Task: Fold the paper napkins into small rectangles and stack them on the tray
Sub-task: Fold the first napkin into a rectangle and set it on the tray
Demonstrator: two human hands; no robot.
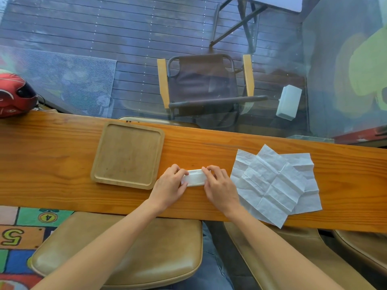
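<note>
Head camera gives me both hands on the wooden counter [62,164]: my left hand [168,188] and right hand [219,188] each pinch an end of a napkin [195,179] folded into a narrow strip. Just left sits the tray [100,174]; just right lie unfolded napkins [274,185], overlapping in a loose pile.

Both ends of the narrow white folded paper napkin [195,180] lie hidden under the fingers of the left hand [170,186] and right hand [219,188]. The red glossy helmet [14,95] is cut off by the left edge. The long orange-brown wooden table [62,164] runs past both side edges. Overlapping white unfolded napkins [274,183] cover one another, count unclear.
</note>
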